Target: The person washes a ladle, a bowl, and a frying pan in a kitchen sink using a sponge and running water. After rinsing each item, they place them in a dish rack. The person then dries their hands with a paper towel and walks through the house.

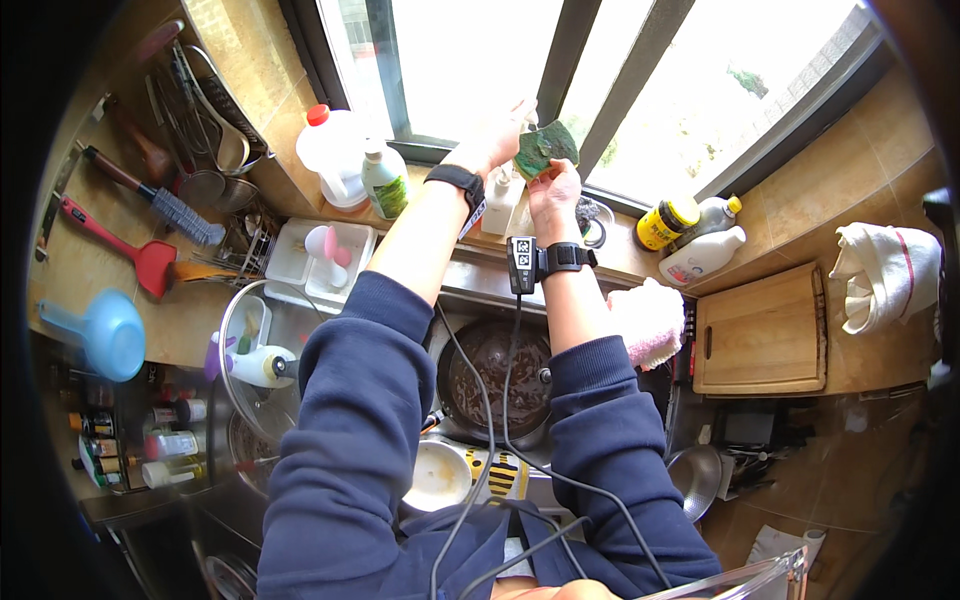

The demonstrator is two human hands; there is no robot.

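Note:
My right hand (555, 193) grips a green scouring sponge (547, 148) by its lower edge and holds it up before the window. Beside the sponge on its left is my left hand (501, 139), its fingers washed out by the glare, so I cannot tell what they hold. Just below that hand, a white pump bottle (499, 206) stands on the sill. Between my forearms, a dark round pan (487, 375) with brown liquid lies in the sink. A white bowl (437, 474) and a bee-patterned item (501, 471) are nearer to me.
To the left are a glass lid (247, 360), a spray bottle (259, 365) and a white divided tray (289, 251). A wooden cutting board (759, 330) leans at the right, past a pink cloth (649, 322). Cables (491, 420) hang across the pan. Bottles (384, 180) line the sill.

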